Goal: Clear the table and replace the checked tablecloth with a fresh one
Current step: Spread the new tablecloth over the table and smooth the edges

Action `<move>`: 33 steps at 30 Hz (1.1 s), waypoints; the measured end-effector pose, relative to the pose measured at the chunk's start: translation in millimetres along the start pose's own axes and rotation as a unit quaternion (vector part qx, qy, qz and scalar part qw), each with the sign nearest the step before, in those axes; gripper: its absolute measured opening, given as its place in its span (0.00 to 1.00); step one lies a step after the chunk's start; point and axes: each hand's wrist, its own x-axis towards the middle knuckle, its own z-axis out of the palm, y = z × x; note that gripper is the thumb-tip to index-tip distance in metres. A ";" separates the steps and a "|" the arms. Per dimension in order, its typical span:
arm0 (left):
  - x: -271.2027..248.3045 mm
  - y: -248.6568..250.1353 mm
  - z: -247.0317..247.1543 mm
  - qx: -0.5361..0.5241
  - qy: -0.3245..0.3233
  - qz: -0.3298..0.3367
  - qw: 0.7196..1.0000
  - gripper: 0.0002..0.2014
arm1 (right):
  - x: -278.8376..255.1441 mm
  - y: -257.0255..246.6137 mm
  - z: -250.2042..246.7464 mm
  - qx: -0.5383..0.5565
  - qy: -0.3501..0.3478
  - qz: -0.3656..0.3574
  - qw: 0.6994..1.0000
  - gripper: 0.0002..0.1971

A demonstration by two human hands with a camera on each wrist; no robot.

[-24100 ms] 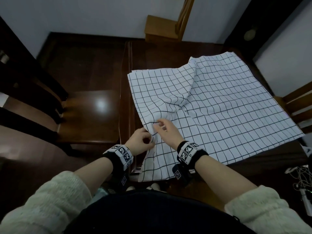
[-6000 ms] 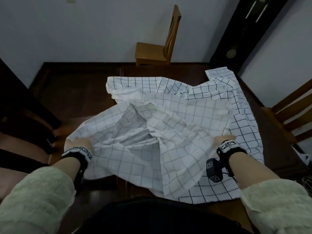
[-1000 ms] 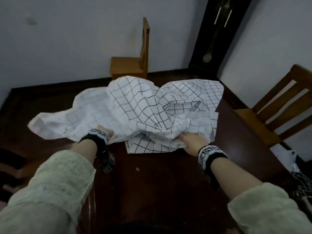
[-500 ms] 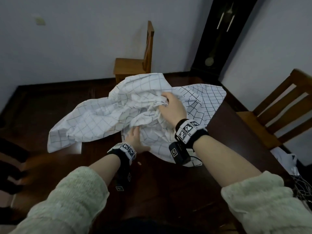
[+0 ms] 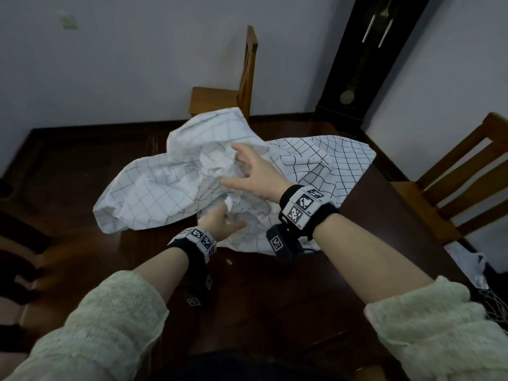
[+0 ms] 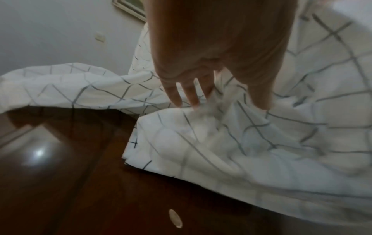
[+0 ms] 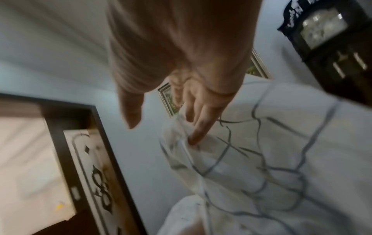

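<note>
Tablecloth: a checked tablecloth lies bunched in a crumpled heap on the far half of the dark wooden bench.
Left hand: fingers extended, pressing into the cloth's near edge.
Right hand: fingers spread above the heap, one fingertip touching a fold.
Bare room: the bench's near half, with one small pale speck.
Edges: wooden chairs stand at the far and right sides.
</note>
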 end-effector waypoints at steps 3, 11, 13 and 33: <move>-2.4 -2.0 -0.6 -0.091 0.010 -0.026 0.995 0.10 | 3.9 -14.9 9.3 0.025 -0.074 -0.024 0.997 0.36; -37.5 -21.3 -34.5 -0.463 0.043 -0.148 0.873 0.08 | -13.3 38.9 -15.5 -0.324 0.011 0.082 0.942 0.55; -47.8 -20.2 -38.2 -0.505 0.051 -0.154 0.848 0.07 | -27.1 55.0 -14.8 -0.271 0.006 0.149 0.951 0.65; -140.2 -12.2 -28.2 -0.362 -0.153 0.058 0.918 0.47 | -66.6 7.3 87.7 0.201 0.147 0.142 0.958 0.27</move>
